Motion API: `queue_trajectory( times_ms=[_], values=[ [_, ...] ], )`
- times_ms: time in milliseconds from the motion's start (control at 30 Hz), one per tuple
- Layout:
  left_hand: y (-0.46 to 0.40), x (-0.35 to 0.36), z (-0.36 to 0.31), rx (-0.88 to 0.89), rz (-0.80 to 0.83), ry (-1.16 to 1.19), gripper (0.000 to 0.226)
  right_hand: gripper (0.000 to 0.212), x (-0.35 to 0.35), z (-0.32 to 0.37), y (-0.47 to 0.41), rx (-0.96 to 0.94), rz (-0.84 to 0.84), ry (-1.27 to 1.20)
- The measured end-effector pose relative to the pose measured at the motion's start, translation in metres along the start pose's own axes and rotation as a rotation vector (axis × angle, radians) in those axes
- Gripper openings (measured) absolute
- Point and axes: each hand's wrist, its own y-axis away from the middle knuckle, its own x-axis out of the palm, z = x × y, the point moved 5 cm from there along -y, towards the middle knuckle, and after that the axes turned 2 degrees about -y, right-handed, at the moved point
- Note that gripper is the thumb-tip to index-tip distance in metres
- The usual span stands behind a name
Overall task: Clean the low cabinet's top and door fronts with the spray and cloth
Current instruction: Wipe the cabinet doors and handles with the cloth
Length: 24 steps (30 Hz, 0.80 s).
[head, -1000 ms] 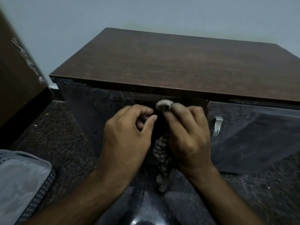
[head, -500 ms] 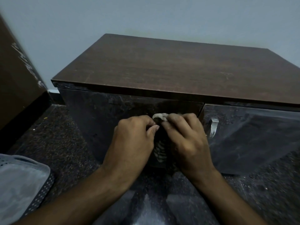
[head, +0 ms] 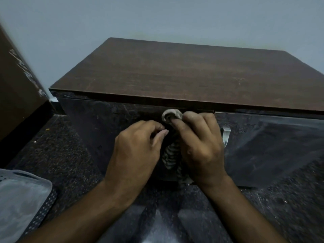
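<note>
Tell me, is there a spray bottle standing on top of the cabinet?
No, the brown cabinet top is bare, and the hands, left and right, hold only the cloth against the door front.

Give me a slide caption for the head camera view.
Both hands work a striped cloth against the cabinet's door front.

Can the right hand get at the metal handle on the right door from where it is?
Probably yes: the metal handle sits just beside the right hand with nothing between, but that hand is holding the cloth.

Home room: low wooden cabinet, speckled floor, plastic basket.
</note>
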Motion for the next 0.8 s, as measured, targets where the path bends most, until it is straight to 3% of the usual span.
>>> queue_trajectory(
  times_ms=[200, 433, 600, 800],
  values=[
    [0.002, 0.001, 0.005, -0.010, 0.030, 0.029, 0.012, 0.017, 0.007, 0.008, 0.029, -0.070, 0.080, 0.080],
    [0.004, 0.003, 0.004, 0.055, 0.029, 0.032, 0.017, 0.021, -0.008, -0.001, 0.025, 0.202, -0.069, 0.018],
    [0.003, 0.010, -0.002, 0.117, 0.038, -0.001, 0.019, 0.025, -0.005, 0.007, 0.052, 0.378, -0.076, -0.018],
    [0.005, 0.013, -0.013, 0.213, 0.029, -0.084, 0.018, 0.017, -0.009, -0.005, 0.035, 0.747, -0.162, -0.254]
  ],
)
